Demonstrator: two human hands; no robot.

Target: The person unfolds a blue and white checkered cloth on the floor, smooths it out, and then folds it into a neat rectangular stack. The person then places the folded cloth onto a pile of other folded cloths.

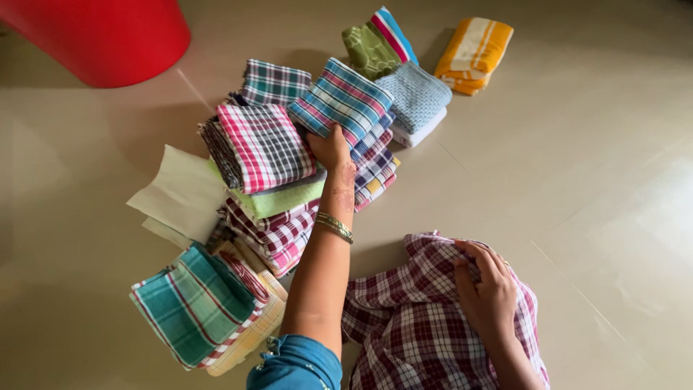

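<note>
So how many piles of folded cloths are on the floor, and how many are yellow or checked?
Checked piles: 5
Green and striped pile: 1
Pale blue pile: 1
Yellow pile: 1
Total: 8 piles, roughly, as some lean together. The left hand touches one.

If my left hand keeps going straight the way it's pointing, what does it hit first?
The left hand already touches the blue and pink plaid folded cloth topping a stack. Straight on, it would likely press into that cloth first, though depth is hard to judge.

towels (339,97): woven cloth, matt | floor (577,180): smooth, glossy | bucket (108,36): plastic
</note>
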